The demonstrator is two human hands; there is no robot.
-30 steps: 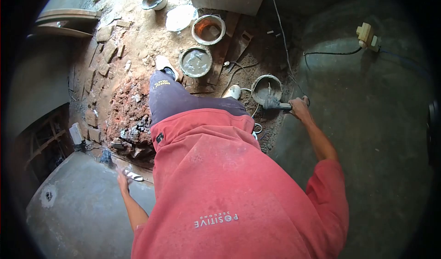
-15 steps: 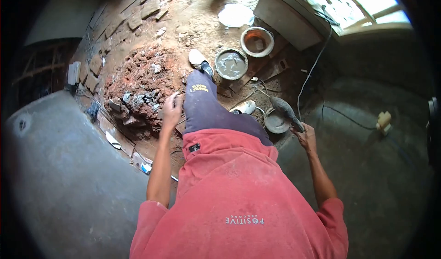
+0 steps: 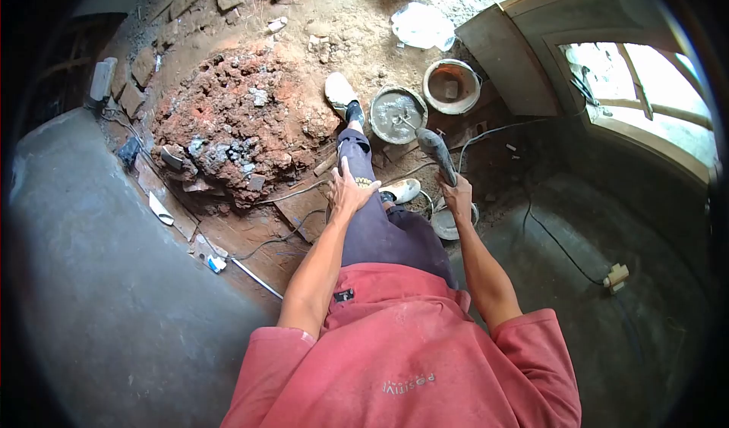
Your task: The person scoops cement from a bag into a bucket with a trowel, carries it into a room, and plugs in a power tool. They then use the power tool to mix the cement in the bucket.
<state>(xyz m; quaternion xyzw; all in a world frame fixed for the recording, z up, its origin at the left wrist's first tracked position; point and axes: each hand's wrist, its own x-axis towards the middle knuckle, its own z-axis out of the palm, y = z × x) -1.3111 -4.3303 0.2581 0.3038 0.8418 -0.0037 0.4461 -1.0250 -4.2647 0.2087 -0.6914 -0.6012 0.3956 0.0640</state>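
My right hand (image 3: 457, 197) is closed around the handle of a dark electric drill (image 3: 437, 153). A thin rod at the drill's front reaches over the bucket of wet grey mix (image 3: 373, 117), its end at the mix. With fingers spread, my left hand (image 3: 351, 193) lies over my left leg near the knee and holds nothing. Just below the drill hand stands a smaller pail (image 3: 448, 231), partly hidden by my leg and wrist.
A heap of reddish rubble (image 3: 243, 124) rises left of my feet. Beyond the mix stand a bucket with an orange inside (image 3: 475, 98) and a white plastic sheet (image 3: 424, 26). A cable (image 3: 493, 130) trails to the right. A board (image 3: 505, 60) leans near the window frame.
My right hand has brought the drill forward and left, so its rod now reaches the bucket of mix. My left hand has moved from beside the rubble onto my leg.
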